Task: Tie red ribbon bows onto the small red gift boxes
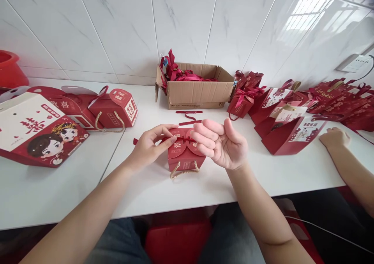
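Observation:
A small red gift box [182,155] with a rope handle stands on the white table [187,186] in front of me. A thin red ribbon [184,139] runs across its top flaps. My left hand [149,147] pinches the ribbon at the box's left top edge. My right hand [220,143] hovers at the box's right top, palm turned up, fingers curled and pressed together around the ribbon's other end.
A cardboard carton [198,88] of red ribbons sits at the back. Loose ribbon pieces [189,116] lie before it. Finished red boxes [113,108] and a large flat box [35,133] are left; several red boxes [286,112] are right. Another person's hand [334,137] rests far right.

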`<act>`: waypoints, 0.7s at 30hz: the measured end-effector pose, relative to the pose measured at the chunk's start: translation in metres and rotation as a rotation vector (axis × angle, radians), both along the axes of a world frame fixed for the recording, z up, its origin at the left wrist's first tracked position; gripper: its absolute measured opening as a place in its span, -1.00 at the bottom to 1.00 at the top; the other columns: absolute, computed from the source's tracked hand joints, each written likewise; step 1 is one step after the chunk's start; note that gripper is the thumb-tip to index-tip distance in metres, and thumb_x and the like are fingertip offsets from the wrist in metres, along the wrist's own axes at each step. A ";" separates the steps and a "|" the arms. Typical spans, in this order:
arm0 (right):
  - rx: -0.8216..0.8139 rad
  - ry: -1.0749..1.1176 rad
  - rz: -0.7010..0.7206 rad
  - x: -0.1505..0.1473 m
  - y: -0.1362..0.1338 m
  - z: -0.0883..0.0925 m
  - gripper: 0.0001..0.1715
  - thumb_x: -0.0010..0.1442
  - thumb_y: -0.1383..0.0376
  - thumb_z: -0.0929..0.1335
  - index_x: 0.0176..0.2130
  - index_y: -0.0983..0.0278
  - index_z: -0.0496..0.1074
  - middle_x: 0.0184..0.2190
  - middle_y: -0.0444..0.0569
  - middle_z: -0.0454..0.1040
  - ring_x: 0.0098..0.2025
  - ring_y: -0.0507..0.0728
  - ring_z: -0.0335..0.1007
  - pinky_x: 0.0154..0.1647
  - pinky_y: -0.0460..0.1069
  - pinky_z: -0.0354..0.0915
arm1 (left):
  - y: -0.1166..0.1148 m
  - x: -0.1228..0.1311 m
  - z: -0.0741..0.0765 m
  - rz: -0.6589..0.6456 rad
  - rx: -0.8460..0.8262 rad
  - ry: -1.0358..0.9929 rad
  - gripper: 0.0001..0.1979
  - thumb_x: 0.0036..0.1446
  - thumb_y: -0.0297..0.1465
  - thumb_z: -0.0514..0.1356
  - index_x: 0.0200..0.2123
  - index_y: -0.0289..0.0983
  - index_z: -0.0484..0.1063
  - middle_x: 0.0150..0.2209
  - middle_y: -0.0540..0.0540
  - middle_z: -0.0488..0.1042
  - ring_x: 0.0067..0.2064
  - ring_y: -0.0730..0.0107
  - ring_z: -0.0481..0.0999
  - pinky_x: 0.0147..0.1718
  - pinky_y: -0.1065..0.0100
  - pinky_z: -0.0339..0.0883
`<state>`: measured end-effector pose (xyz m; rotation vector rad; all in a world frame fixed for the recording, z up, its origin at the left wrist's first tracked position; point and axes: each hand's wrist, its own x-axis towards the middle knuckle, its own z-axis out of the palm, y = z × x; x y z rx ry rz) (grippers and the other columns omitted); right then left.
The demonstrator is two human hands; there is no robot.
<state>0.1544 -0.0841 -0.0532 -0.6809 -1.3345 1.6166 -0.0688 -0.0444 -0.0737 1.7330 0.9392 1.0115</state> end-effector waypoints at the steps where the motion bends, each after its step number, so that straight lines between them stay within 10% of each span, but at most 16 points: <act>1: -0.005 -0.005 0.006 0.000 0.000 0.000 -0.22 0.20 -0.28 0.04 0.07 0.08 0.38 0.14 -0.04 0.43 0.20 0.18 0.35 0.11 0.15 0.39 | 0.000 0.000 0.000 0.001 0.001 0.004 -0.74 0.13 -0.20 0.26 -0.43 -0.25 0.37 0.13 -0.18 0.43 0.14 0.10 0.42 0.10 0.11 0.32; 21: -0.037 -0.048 -0.048 -0.004 0.008 -0.010 -0.25 0.19 -0.27 0.05 -0.06 0.11 0.45 0.01 -0.01 0.52 0.06 0.18 0.49 -0.06 0.12 0.46 | -0.001 0.002 0.003 0.027 -0.002 0.009 -0.72 0.09 -0.17 0.29 -0.46 -0.25 0.38 0.11 -0.18 0.46 0.12 0.09 0.44 0.15 0.07 0.29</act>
